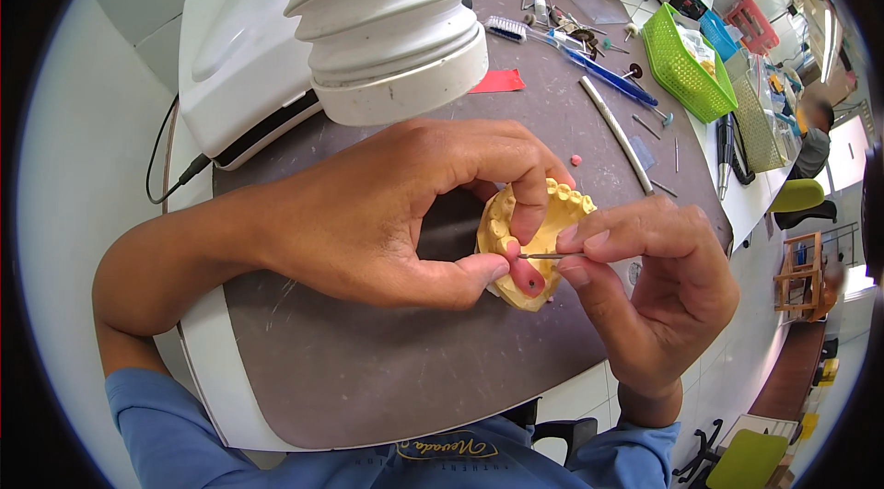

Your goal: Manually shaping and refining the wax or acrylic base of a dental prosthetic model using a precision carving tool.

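Two bare hands work at a yellow teeth model (560, 224): the left hand (414, 203), left of it, grips it with thumb and bent fingers, while the right hand (658, 282), right of it, pinches a thin metal tool (555, 256). The tool's tip is at a pink patch (528, 280) on the model's near left part. Beyond the model, a white hose (396, 38) hangs leftward and a green basket (677, 65) stands rightward.

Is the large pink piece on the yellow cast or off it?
On: the large pink piece lies over the near left of the yellow cast, yellow showing beside it, while the left hand holds the cast.
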`<state>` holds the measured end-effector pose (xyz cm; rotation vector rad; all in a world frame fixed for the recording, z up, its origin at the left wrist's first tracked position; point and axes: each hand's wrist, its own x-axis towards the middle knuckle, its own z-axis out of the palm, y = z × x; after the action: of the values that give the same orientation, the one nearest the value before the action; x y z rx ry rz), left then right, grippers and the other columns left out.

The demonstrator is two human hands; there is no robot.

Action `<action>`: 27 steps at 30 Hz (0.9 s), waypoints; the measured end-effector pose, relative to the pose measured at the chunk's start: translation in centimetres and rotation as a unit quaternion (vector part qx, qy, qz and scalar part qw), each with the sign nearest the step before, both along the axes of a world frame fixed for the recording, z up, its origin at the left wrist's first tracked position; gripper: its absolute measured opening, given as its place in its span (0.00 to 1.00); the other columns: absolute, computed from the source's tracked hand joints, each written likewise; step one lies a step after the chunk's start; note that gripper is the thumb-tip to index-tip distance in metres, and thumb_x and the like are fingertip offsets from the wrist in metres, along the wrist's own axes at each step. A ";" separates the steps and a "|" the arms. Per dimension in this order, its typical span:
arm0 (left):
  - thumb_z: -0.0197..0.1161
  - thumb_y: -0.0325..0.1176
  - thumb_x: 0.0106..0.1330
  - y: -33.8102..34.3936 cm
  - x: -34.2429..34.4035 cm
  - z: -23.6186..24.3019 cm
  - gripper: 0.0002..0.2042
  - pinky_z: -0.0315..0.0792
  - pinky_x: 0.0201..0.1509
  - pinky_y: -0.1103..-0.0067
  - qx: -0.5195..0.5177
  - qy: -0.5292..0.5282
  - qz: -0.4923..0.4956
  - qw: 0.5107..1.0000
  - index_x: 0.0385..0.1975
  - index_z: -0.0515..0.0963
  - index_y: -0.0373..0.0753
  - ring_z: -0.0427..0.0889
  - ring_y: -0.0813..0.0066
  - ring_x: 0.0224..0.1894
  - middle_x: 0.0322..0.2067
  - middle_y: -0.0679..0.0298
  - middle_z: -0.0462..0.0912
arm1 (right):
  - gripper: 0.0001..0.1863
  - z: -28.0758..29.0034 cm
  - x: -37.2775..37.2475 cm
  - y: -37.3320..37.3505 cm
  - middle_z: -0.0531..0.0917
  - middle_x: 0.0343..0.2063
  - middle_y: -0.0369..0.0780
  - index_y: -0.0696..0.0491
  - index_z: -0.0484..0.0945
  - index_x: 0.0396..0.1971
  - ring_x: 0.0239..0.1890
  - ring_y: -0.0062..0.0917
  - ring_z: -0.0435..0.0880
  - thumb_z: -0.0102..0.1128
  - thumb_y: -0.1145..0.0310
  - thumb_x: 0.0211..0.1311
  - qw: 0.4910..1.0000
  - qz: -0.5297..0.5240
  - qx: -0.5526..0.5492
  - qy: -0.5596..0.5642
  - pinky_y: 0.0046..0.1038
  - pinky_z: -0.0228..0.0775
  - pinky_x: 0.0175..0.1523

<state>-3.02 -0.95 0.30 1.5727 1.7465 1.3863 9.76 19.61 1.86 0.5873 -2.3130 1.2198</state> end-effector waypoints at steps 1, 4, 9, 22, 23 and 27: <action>0.68 0.27 0.55 0.0 0.0 0.0 0.09 0.70 0.63 0.69 0.001 0.009 -0.001 1.000 0.33 0.76 0.39 0.80 0.61 0.61 0.59 0.49 0.78 | 0.12 0.0 0.0 0.0 0.85 0.32 0.45 0.59 0.77 0.35 0.36 0.26 0.86 0.72 0.84 0.54 1.000 -0.002 0.002 -0.002 0.23 0.73 0.44; 0.68 0.27 0.55 0.1 0.0 0.0 0.08 0.70 0.64 0.69 -0.004 -0.010 0.000 1.000 0.33 0.76 0.39 0.80 0.61 0.61 0.59 0.49 0.78 | 0.13 0.0 0.0 -0.1 0.85 0.31 0.45 0.59 0.78 0.35 0.36 0.26 0.86 0.72 0.85 0.54 1.000 -0.003 0.002 -0.007 0.23 0.73 0.44; 0.68 0.26 0.55 0.3 -0.5 -0.7 0.08 0.71 0.63 0.70 0.011 0.012 -0.009 1.000 0.33 0.76 0.39 0.80 0.63 0.60 0.59 0.49 0.79 | 0.13 0.0 -0.2 -0.1 0.86 0.31 0.44 0.59 0.78 0.35 0.35 0.26 0.86 0.72 0.86 0.53 1.000 -0.003 0.003 -0.010 0.23 0.74 0.43; 0.69 0.26 0.55 0.2 -0.4 -0.5 0.07 0.72 0.62 0.71 0.023 0.016 -0.010 1.000 0.31 0.77 0.39 0.81 0.65 0.57 0.58 0.50 0.79 | 0.10 0.3 -1.0 0.2 0.87 0.30 0.44 0.60 0.81 0.33 0.35 0.29 0.88 0.69 0.87 0.52 0.997 0.052 0.036 0.039 0.25 0.78 0.42; 0.69 0.26 0.55 0.2 -0.4 -0.5 0.07 0.72 0.62 0.71 0.023 0.016 -0.010 1.000 0.31 0.77 0.39 0.81 0.65 0.57 0.58 0.50 0.79 | 0.10 0.3 -1.0 0.2 0.87 0.30 0.44 0.60 0.81 0.33 0.35 0.29 0.88 0.69 0.87 0.52 0.997 0.052 0.036 0.039 0.25 0.78 0.42; 0.69 0.26 0.54 0.3 -0.7 -0.8 0.08 0.72 0.61 0.71 0.024 0.018 -0.015 0.999 0.31 0.77 0.40 0.81 0.66 0.57 0.58 0.50 0.79 | 0.10 0.3 -1.1 0.2 0.87 0.30 0.44 0.61 0.81 0.33 0.34 0.29 0.88 0.69 0.87 0.51 0.997 0.051 0.046 0.043 0.26 0.79 0.42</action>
<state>-3.72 -0.68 -0.49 1.6531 1.7150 1.4037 8.64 19.83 2.14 0.7837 -2.3002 1.1140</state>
